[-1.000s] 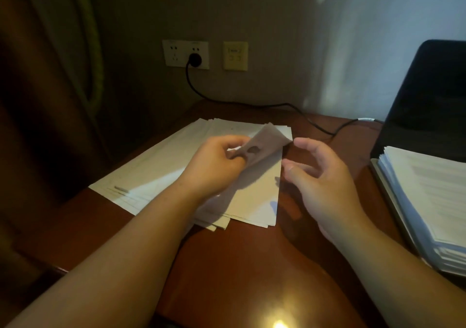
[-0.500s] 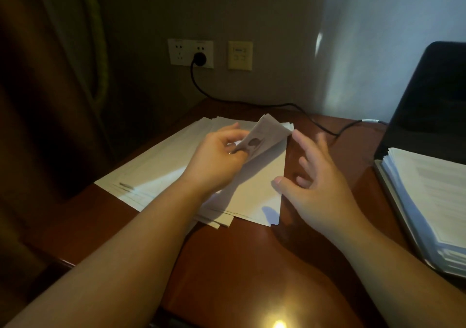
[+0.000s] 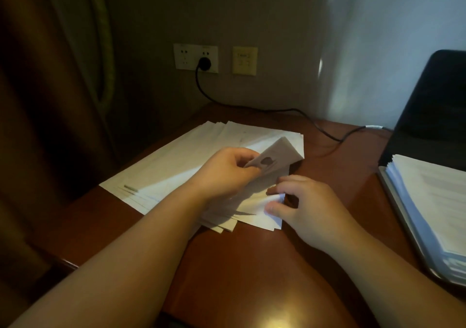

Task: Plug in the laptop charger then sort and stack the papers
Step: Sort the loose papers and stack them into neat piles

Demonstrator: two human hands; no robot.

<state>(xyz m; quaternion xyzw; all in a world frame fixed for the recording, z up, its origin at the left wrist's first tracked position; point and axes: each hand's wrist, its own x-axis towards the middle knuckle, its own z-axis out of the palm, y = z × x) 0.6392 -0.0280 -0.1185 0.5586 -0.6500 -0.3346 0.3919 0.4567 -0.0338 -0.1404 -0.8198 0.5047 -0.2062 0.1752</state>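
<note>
Centrally, on brown wooden desk [image 3: 252, 277]: loose spread of papers [image 3: 176, 166], white, fanned unevenly, edges out of line, far corner near the wall.

Left hand [image 3: 224, 174]: over the spread, fingers curled, thumb and forefingers pinching a bent-up sheet [image 3: 274, 161]; sheet lifted and folded back toward the hand, dark round mark visible on its raised face.

Right hand [image 3: 305, 206]: at near right edge of the spread, fingers curled narrow, fingertips [image 3: 271, 209] nipping the edge of a lower sheet (exact number of sheets caught not discernible).

Charger plug [image 3: 204, 63]: black, seated in right half of white double wall socket [image 3: 195, 58]. Charger cable [image 3: 277, 112]: black, dropping from plug, running along back of desk, then right to a white band just beside the laptop [image 3: 428, 116].

Laptop: dark, lid open, at right edge of desk. Second stack of papers [image 3: 428, 201]: thick, white, lying on the laptop's base, well apart from the loose spread.

Beige wall plate [image 3: 244, 61]: just right of the socket. Curtain [image 3: 63, 75]: dark brown, hanging at left.
</note>
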